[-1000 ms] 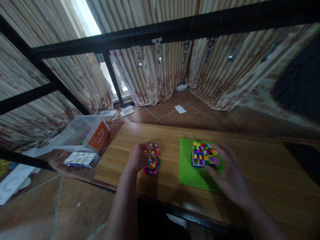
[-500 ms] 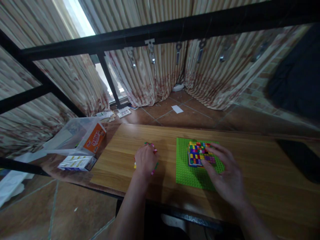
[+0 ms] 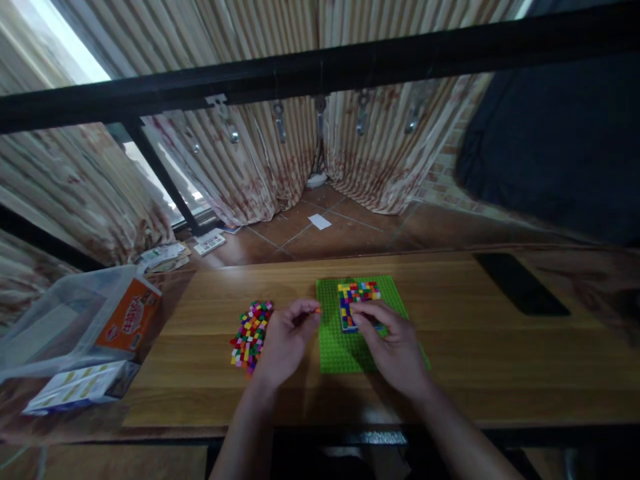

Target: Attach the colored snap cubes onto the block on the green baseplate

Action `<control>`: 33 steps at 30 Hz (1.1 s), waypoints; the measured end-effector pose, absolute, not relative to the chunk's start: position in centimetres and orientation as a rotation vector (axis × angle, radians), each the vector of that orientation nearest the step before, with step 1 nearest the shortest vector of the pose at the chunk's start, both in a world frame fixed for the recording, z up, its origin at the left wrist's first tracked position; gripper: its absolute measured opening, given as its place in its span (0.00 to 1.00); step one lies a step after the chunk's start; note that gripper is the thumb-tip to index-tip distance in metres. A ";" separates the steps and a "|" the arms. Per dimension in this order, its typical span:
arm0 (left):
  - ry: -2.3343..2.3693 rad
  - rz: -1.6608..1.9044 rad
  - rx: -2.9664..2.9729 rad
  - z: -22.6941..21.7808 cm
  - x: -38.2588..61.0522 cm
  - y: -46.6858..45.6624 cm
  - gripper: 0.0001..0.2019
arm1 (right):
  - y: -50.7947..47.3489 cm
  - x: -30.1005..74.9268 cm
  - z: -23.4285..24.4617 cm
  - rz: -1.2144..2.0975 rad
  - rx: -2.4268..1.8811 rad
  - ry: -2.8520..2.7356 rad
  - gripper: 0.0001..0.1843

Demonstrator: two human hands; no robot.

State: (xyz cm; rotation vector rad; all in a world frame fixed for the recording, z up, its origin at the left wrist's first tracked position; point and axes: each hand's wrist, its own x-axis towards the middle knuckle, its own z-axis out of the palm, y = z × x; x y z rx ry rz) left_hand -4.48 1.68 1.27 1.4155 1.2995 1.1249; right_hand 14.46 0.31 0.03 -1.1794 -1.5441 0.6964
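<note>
A green baseplate (image 3: 336, 350) lies on the wooden table (image 3: 500, 353). On it stands a block built of many small coloured bricks (image 3: 356, 296). My right hand (image 3: 393, 347) rests on the plate with its fingers bent against the near side of that block. My left hand (image 3: 286, 340) is between the plate and a pile of loose coloured bricks (image 3: 250, 333). Its thumb and finger pinch a small orange brick (image 3: 317, 310) at the plate's left edge.
A clear plastic box with an orange label (image 3: 85, 320) and a small white carton (image 3: 75, 393) lie at the table's left end. A dark flat rectangle (image 3: 520, 293) lies at the right. A black metal bar (image 3: 320, 67) crosses overhead; striped curtains hang behind.
My left hand has left the loose pile and moved right to the plate's edge with an orange brick pinched. My right hand stays at the block. The camera has swung right.
</note>
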 end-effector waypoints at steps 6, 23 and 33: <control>1.009 1.093 1.199 1.1 -1.3 1.4 0.10 | 0.3 14.5 0.6 0.795 -1.065 -1.663 0.13; 1.195 1.238 1.189 0.5 0.3 2.1 0.13 | 2.4 17.9 -0.1 0.514 -1.293 -1.565 0.10; 1.434 1.099 1.306 -0.9 0.5 2.4 0.17 | 3.5 18.0 -1.5 0.265 -1.394 -1.725 0.11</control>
